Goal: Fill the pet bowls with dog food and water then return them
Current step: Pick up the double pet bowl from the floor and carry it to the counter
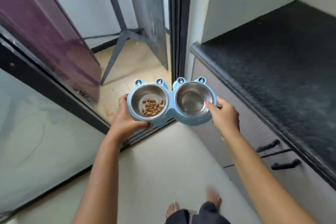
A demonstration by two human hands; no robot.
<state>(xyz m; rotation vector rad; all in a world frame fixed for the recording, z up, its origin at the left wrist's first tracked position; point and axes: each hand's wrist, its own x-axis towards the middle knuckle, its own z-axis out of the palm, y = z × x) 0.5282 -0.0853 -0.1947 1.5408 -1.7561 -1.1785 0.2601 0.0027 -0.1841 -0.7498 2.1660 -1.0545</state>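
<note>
I carry a light blue double pet feeder [171, 96] level in front of me, above the floor near a doorway. It has frog-eye bumps along its far edge. Its left steel bowl [135, 102] holds brown dog food kibble [152, 107]. The right steel bowl [194, 100] holds clear water. My left hand [127, 116] grips the feeder's left end from below and beside. My right hand [224, 115] grips the right end, thumb over the bowl's rim.
A black stone counter [283, 63] with grey drawers [272, 152] runs along the right. A glass sliding door and its dark frame [60, 89] stand on the left, a purple fridge [45, 29] behind it. Ahead are dark stand legs [120, 42] on beige tiles. My bare feet [212, 196] are on the floor below.
</note>
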